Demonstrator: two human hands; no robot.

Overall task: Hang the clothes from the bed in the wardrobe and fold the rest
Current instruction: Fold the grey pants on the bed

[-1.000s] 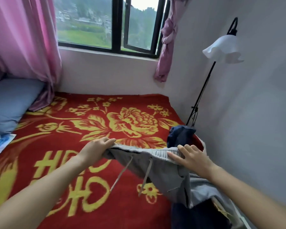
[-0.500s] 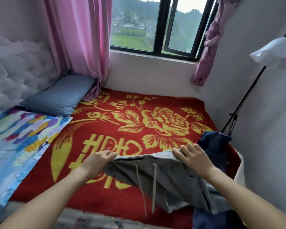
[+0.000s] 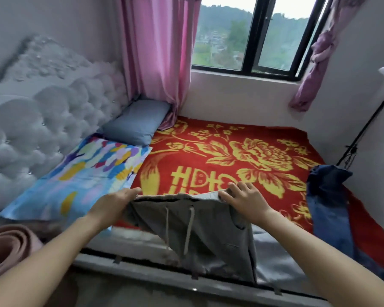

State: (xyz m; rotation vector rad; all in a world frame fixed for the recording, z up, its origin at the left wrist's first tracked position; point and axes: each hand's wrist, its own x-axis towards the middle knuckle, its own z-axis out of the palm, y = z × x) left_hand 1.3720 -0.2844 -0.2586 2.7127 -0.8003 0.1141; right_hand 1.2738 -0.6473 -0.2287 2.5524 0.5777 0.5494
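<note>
Both hands hold one grey garment (image 3: 200, 235) by its waistband in the lower centre of the frame. The left hand (image 3: 113, 204) has its fingers curled round the left end of the band, and the right hand (image 3: 245, 201) grips the right end with fingers bent over the top edge, so neither is open. The waistband is stretched level between them, just above the near edge of the bed (image 3: 164, 273), and the rest of the cloth hangs down over that edge. Two pale drawstrings (image 3: 190, 229) dangle from the front of the band.

Behind the hands a red blanket (image 3: 242, 156) with yellow flowers covers the mattress. At the right of the frame a dark blue garment (image 3: 326, 196) lies crumpled on the blanket's edge, apart from the grey one. In the left half a bright, many-coloured pillowcase (image 3: 87, 173) lies flat, and a grey-blue pillow (image 3: 138, 120) sits just beyond it, against the tufted pale headboard (image 3: 42, 111).

A pink curtain (image 3: 155, 52) hangs at upper centre beside the window (image 3: 253, 36); a second curtain (image 3: 317, 58) is knotted at upper right. A thin black lamp pole (image 3: 364, 134) leans along the right wall, and a rolled pink mat (image 3: 7, 249) shows at lower left — only partly in view
</note>
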